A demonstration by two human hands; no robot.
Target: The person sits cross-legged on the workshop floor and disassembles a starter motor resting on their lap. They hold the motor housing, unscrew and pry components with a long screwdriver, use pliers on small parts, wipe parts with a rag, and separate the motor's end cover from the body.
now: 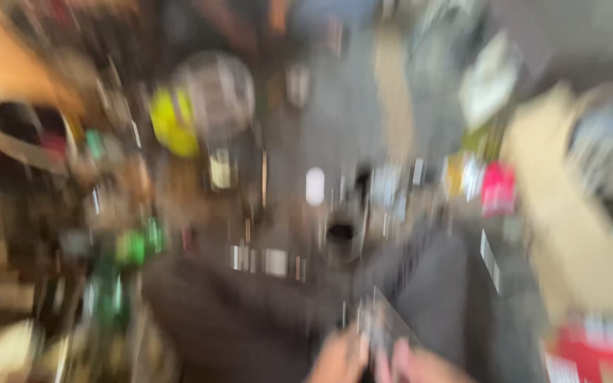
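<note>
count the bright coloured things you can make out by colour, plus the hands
The picture is badly blurred, so only blobs that stand out are counted.
yellow blob: 1
green blob: 1
pink-red blob: 1
white oval: 1
hands: 2, left hand and right hand, around a small blurred thing
Total: 6

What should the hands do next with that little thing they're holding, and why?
Probably just hold still for a moment. The picture is badly smeared, and the left hand and right hand meet low in the frame around a small dark object too blurred to identify. With blurry clutter all around, keeping it steady over the dark lap seems safest.
</note>
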